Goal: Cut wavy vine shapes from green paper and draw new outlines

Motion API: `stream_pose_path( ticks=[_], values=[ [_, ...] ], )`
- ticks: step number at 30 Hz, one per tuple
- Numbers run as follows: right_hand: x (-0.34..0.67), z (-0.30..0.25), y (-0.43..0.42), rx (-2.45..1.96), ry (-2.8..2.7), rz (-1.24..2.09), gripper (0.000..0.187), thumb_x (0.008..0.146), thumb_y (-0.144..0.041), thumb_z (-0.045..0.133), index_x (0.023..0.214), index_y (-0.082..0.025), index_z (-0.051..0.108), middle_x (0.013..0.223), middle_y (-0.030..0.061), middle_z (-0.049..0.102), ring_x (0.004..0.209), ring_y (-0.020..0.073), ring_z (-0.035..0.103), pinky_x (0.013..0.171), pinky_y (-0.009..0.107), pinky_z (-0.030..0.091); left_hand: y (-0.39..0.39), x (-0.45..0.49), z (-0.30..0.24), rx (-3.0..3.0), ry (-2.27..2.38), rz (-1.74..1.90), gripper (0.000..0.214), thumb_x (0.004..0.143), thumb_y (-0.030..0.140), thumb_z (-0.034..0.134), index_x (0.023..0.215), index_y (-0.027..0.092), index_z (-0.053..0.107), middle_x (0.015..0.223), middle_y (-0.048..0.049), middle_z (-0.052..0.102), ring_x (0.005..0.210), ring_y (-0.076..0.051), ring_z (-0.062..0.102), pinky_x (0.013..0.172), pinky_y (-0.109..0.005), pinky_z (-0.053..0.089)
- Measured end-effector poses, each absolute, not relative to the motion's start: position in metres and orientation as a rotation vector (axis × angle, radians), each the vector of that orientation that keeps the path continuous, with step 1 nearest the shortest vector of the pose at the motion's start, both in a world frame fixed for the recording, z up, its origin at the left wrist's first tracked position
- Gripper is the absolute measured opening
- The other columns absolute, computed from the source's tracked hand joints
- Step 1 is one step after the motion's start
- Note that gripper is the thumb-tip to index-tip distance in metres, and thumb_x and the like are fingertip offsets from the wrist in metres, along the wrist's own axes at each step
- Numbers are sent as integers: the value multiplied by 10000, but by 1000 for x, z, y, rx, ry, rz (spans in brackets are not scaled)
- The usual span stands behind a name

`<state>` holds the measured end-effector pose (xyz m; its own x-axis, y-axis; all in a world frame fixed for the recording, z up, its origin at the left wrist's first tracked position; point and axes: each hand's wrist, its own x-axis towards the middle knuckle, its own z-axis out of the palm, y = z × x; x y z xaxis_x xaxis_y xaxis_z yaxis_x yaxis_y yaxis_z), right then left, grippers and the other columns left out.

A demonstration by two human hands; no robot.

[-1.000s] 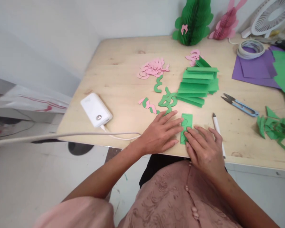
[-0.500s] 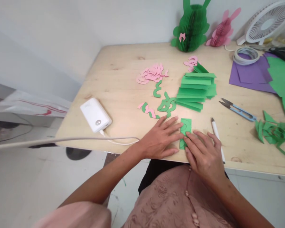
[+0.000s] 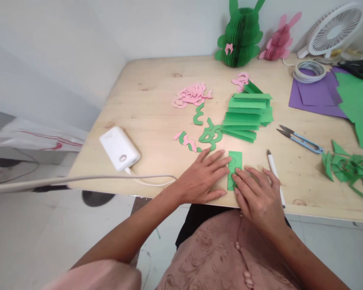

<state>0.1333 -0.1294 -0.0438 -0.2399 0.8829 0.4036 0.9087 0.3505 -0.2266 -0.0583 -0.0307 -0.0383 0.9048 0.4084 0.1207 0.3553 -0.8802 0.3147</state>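
A small green paper strip (image 3: 235, 158) with a curved outline drawn on it lies flat near the table's front edge. My left hand (image 3: 204, 177) rests beside it, fingers spread, with fingertips touching its left edge. From the other side, my right hand (image 3: 260, 197) lies over the strip's lower right part, fingers stretched out. A white pen (image 3: 274, 171) lies just right of my right hand. Beyond my left fingertips are cut green curved pieces (image 3: 211, 135) and a wavy pink and green strip (image 3: 186, 141). Folded green paper (image 3: 245, 114) stands in pleats behind the strip.
Blue thread snips (image 3: 305, 141) and green scraps (image 3: 351, 167) lie to the right. Farther back are pink cutouts (image 3: 192, 94), purple paper (image 3: 317, 94), tape rolls (image 3: 309, 72), a fan (image 3: 335, 32) and a green paper rabbit (image 3: 242, 38). A white power bank (image 3: 120, 148) with a cable sits left.
The view has shifted slightly, so everything appears a little to the left. Both hands stay in nearly the same place at the green strip.
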Motion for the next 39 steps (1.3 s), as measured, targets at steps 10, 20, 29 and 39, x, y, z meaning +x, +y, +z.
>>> stream_pose_path(
  ticks=[10,20,29,39],
  values=[
    [134,-44,-130,-1572,-2157,-72,235,867,-169,599,1090,-155,672,1167,54,702,1105,292,586,1024,527,324,-31,-58,-38,2799,569,217,529,896,500,432,1308,172,491,1483,-108,399,1428,-314,194,1156,-551,91],
    [134,-43,-130,-1563,-2173,-71,258,858,-159,599,1105,-166,673,1165,67,701,1104,292,586,1022,529,315,-32,-57,-36,2810,599,231,509,897,498,436,1292,185,514,1469,-95,423,1420,-322,215,1150,-563,119],
    [134,-40,-130,-1581,-2180,-65,252,869,-168,590,1108,-183,672,1167,55,702,1090,298,593,1020,526,314,-40,-46,-39,2794,762,357,343,937,414,396,1115,217,614,1391,-54,521,1391,-308,290,1147,-563,141],
    [133,-43,-129,-1582,-2159,-39,243,865,-174,589,1091,-178,676,1172,61,699,1113,296,577,1022,533,308,-43,-45,-44,2776,775,447,283,912,345,463,1094,194,618,1360,-68,548,1373,-305,325,1147,-563,163]
  ],
)
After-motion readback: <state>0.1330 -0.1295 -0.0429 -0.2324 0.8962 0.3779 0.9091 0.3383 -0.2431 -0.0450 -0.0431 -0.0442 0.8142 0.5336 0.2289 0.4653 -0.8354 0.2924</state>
